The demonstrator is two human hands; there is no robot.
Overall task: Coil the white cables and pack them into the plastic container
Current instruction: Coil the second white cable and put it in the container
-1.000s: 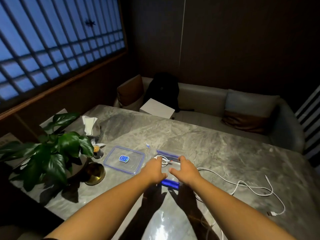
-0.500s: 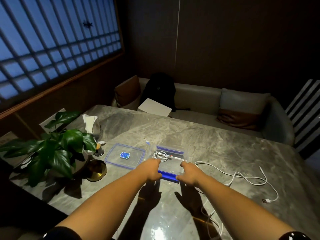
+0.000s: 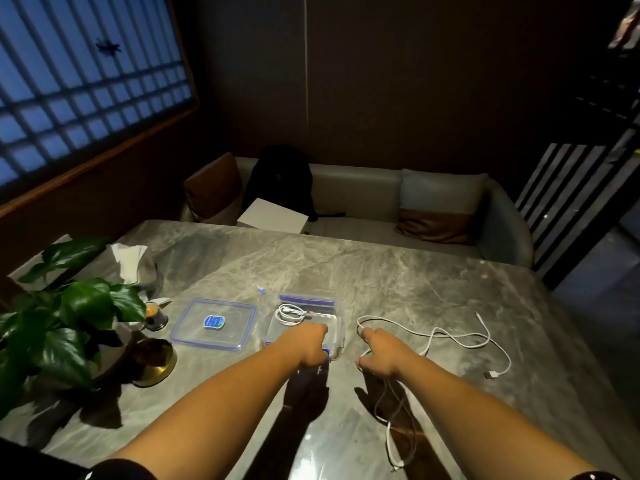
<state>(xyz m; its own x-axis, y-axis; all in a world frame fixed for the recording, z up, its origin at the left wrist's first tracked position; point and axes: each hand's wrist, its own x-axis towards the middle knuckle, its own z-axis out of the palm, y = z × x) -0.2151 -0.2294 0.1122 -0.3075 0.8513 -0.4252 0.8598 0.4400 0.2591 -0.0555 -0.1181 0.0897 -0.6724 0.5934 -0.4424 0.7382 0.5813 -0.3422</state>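
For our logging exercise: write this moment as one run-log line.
left hand: holds container rim | right hand: at loose cable, grip unclear | coiled cable: in container | lid: off, beside

The marble table (image 3: 398, 282) bears a plastic container (image 3: 341, 327), its lid (image 3: 214, 323) beside it, a white cable (image 3: 460, 341) and a plant (image 3: 79, 306).

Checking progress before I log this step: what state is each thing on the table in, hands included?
plastic container: open, lid off, upright on the table.
lid: lying flat, left of the container.
coiled cable: wound up, inside the container.
loose cable: uncoiled, sprawled right of the container.
left hand: holds the container's near rim.
right hand: on the loose cable; grip unclear.
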